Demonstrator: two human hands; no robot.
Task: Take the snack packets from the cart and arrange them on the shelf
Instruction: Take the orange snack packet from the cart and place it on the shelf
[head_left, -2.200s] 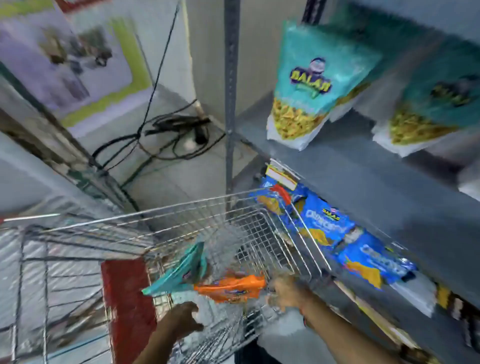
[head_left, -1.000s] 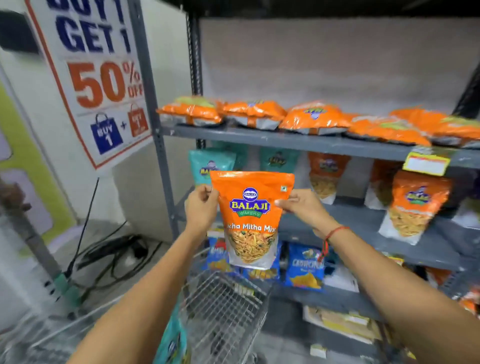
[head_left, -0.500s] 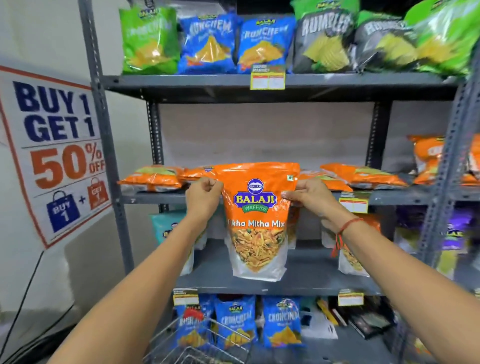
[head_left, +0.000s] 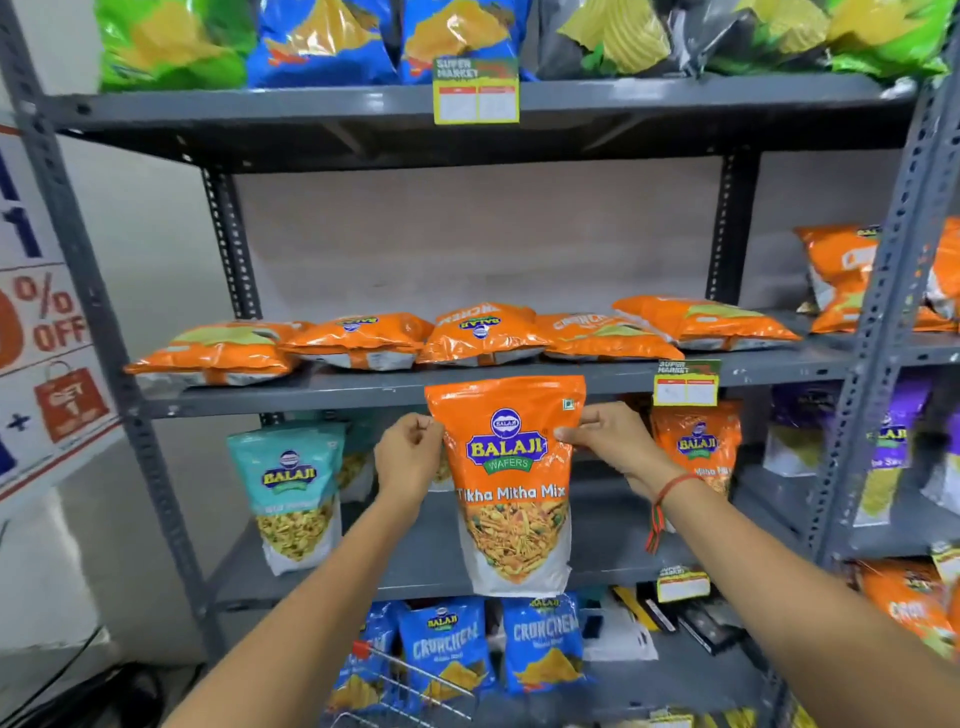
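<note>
Since half a second earlier, the orange Balaji Tikha Mitha Mix stand-up pouch had slid to the right across the view, and more of the lower shelf had come into sight. Both hands grasped it by its upper side edges: the left hand pinched the left edge, the right hand the right edge, a red thread bracelet circling that wrist. It hung upright, long axis vertical, printed face toward the camera, top seam overlapping the front lip of the grey metal middle shelf and bottom level with the front edge of the shelf below. That lower shelf stood bare directly behind the pouch, with open room between a teal Balaji pouch standing at the left and a second orange Balaji pouch standing just right of the right hand. On the middle shelf a row of orange snack packets lying flat filled the front, with empty height above them. Blue Crunchem packets stood on the shelf beneath, behind the wire rim of the shopping cart at the bottom edge. Green and blue chip bags lined the top shelf, above a yellow price tag.
</note>
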